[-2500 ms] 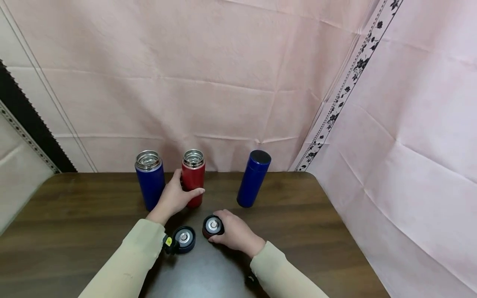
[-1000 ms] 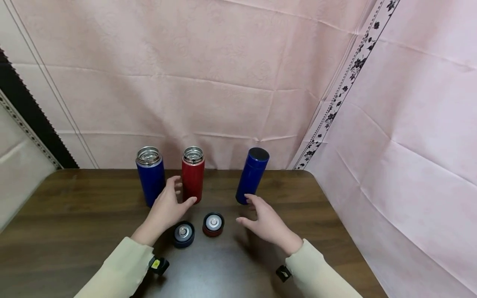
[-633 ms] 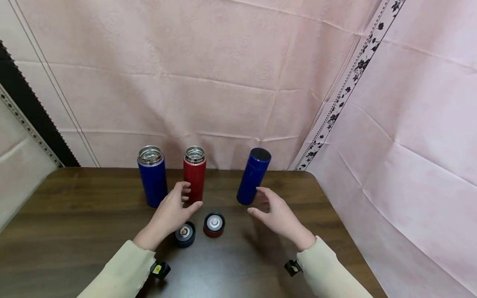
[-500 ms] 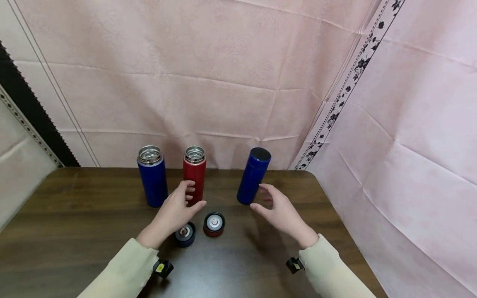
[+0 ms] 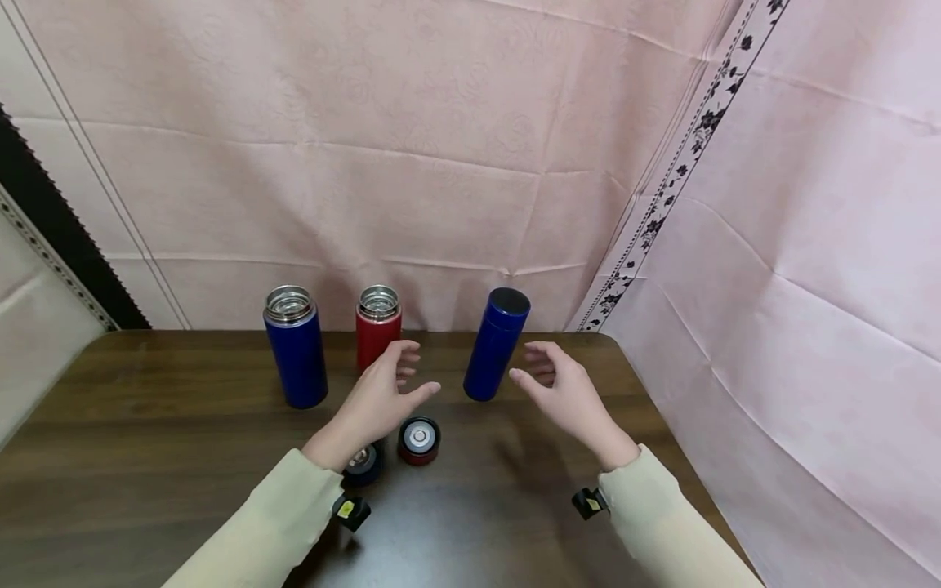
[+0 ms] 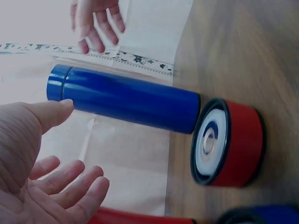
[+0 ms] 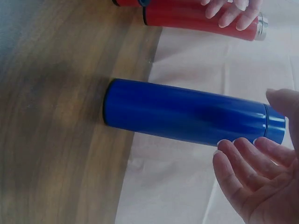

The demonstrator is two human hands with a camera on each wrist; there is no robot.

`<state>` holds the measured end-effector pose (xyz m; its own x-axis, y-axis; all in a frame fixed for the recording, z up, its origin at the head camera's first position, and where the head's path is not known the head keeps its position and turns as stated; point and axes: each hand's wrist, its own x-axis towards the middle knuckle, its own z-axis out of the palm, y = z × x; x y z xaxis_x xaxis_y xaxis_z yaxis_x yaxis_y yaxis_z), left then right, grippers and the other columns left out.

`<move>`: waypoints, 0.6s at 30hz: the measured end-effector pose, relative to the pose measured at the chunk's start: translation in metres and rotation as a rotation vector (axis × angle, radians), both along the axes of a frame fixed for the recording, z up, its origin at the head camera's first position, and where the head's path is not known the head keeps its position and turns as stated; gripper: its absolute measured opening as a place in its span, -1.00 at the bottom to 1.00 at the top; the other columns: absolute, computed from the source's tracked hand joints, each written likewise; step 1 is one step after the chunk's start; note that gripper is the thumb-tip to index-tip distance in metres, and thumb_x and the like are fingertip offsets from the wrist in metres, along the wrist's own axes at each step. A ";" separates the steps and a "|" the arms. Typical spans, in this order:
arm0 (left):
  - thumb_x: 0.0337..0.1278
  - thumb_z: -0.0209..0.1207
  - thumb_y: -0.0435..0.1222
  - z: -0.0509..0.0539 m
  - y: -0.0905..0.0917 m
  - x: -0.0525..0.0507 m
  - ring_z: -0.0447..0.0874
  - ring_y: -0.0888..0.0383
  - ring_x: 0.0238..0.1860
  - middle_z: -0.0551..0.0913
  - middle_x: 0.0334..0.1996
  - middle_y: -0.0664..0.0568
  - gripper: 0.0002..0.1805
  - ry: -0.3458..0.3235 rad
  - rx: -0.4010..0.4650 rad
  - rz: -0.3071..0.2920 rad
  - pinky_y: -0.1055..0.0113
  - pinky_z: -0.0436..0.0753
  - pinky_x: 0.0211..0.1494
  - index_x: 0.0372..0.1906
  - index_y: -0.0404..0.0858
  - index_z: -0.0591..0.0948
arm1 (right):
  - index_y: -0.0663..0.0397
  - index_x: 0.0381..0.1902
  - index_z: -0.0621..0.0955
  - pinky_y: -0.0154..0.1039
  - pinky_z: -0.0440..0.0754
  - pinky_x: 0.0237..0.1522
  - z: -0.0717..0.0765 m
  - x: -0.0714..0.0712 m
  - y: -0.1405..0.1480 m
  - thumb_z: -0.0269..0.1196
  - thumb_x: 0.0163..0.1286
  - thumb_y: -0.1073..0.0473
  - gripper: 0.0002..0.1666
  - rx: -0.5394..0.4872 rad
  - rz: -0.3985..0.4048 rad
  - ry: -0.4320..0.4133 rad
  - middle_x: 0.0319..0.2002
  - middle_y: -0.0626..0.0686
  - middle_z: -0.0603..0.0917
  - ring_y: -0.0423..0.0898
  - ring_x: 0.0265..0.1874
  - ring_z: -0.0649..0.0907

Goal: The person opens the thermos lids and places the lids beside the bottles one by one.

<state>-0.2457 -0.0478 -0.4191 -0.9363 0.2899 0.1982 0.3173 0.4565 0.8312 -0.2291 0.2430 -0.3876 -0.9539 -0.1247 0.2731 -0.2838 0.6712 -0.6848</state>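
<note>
My left hand [image 5: 378,400] hovers in front of the red thermos bottle [image 5: 377,331], fingers spread and holding nothing, its lower part hidden behind the hand. To the right, my right hand [image 5: 569,392] is beside a capped slim blue thermos [image 5: 496,347], fingers loosely bent with a gap between them and the bottle. In the right wrist view that blue thermos [image 7: 187,112] lies across the picture, the fingers near its cap end. The red bottle's lid [image 5: 419,441] rests upside down on the table. A dark blue lid [image 5: 363,465] sits partly under my left wrist.
A wider blue thermos [image 5: 297,351] without its lid stands at the left, its steel mouth showing. The brown wooden table [image 5: 169,457] ends at a pink cloth [image 5: 441,163] hanging behind and to the right.
My right hand has let go of the red lid and moved right to the slim blue thermos. My left hand has released the red bottle and shifted right. The bottles stay in place.
</note>
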 end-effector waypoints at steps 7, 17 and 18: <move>0.05 0.36 0.01 0.003 0.028 -0.008 0.54 0.07 0.10 0.50 0.15 0.02 -0.24 0.009 -0.023 -0.024 0.09 0.57 0.12 0.32 -0.08 0.31 | 0.03 0.20 0.46 -0.05 0.63 -0.09 0.010 -0.011 0.003 0.31 0.28 -0.17 -0.35 -0.046 -0.040 0.041 0.02 0.03 0.62 -0.07 -0.15 0.66; 0.05 0.37 -0.01 -0.003 0.062 -0.026 0.52 0.00 0.14 0.46 0.23 -0.06 -0.18 0.000 -0.013 -0.041 0.08 0.59 0.07 0.37 -0.15 0.28 | 0.14 0.32 0.33 -0.08 0.56 0.07 0.027 -0.030 -0.013 0.31 0.25 -0.21 -0.15 -0.091 -0.066 0.078 0.21 0.09 0.47 0.03 0.12 0.54; 0.05 0.37 -0.01 -0.003 0.065 -0.027 0.51 0.00 0.15 0.45 0.24 -0.07 -0.17 -0.005 -0.009 -0.047 0.07 0.59 0.08 0.37 -0.16 0.27 | 0.14 0.33 0.33 -0.08 0.55 0.07 0.028 -0.032 -0.014 0.32 0.25 -0.20 -0.15 -0.093 -0.064 0.079 0.21 0.09 0.47 0.05 0.13 0.53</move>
